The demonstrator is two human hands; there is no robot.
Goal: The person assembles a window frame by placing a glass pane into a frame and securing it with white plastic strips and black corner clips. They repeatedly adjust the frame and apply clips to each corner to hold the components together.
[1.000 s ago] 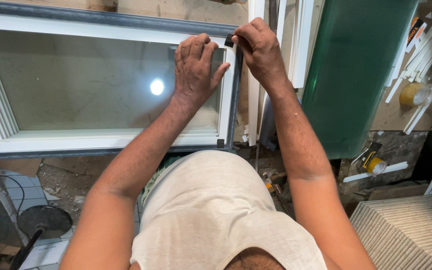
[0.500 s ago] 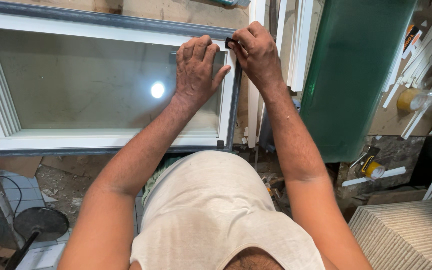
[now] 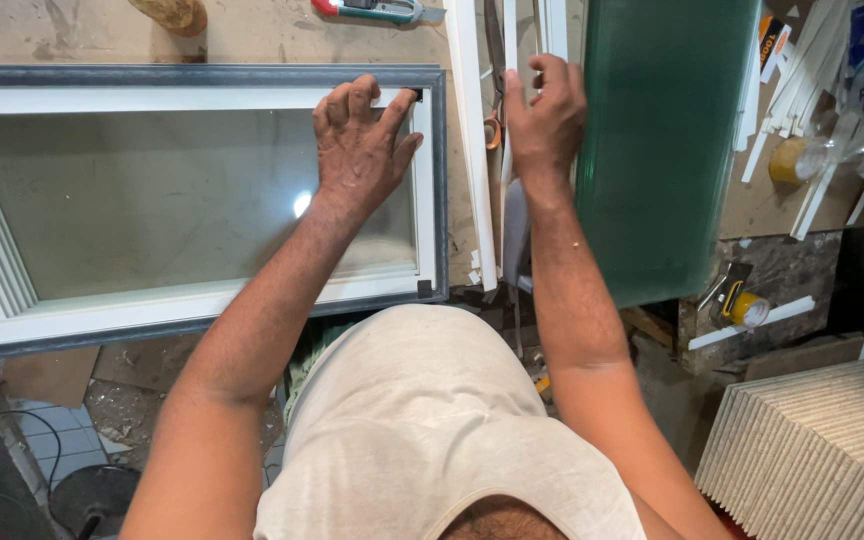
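Observation:
A white window frame (image 3: pixel 202 300) with a grey outer gasket and a clear glass pane (image 3: pixel 152 200) lies flat on the workbench. My left hand (image 3: pixel 360 150) rests flat on the frame's far right corner, fingers spread, and holds nothing. My right hand (image 3: pixel 547 120) is to the right of the frame, over long white strips (image 3: pixel 472 150) that lie between the frame and a green glass sheet (image 3: pixel 667 140). Its fingers are bent over the strips, and I cannot tell whether they grip one. Orange-handled scissors (image 3: pixel 492 130) lie just left of that hand.
A utility knife (image 3: pixel 367 10) and a wooden piece (image 3: pixel 177 12) lie beyond the frame. At the right are loose white strips (image 3: pixel 802 90), a yellow tape roll (image 3: pixel 792 160), a yellow tape measure (image 3: pixel 742 302) and a stack of ribbed white panels (image 3: pixel 822 450).
My right hand has left the frame's far right corner and moved right onto the white strips. My left hand stays on the corner. The view has shifted down.

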